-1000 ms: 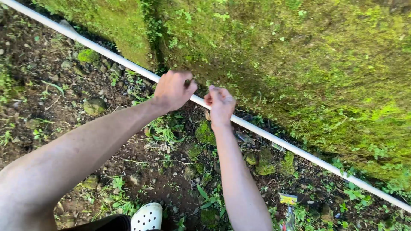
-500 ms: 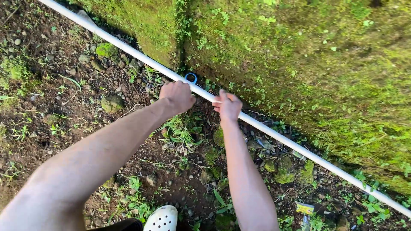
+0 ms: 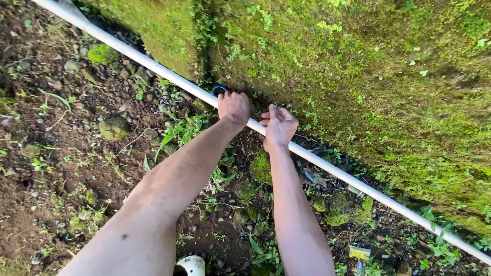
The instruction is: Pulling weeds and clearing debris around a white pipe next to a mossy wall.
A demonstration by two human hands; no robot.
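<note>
A long white plastic pipe (image 3: 153, 64) runs diagonally along the foot of a moss-covered wall (image 3: 358, 66), from top left to bottom right. My left hand (image 3: 233, 106) is closed over the pipe, and a small blue ring-shaped object (image 3: 219, 90) shows just beyond its knuckles; whether the hand holds it I cannot tell. My right hand (image 3: 279, 125) lies on the pipe a little to the right, fingers curled around it. The stretch of pipe under both hands is hidden.
Dark soil with small weeds, a mossy stone (image 3: 113, 127) and other mossy stones covers the ground on the left. A white shoe (image 3: 190, 266) shows at the bottom edge. A small yellow scrap (image 3: 359, 252) lies at the lower right.
The view has shifted, so pipe and hands sit further right in frame. Both hands stay on the pipe. The blue ring by my left hand has come into sight.
</note>
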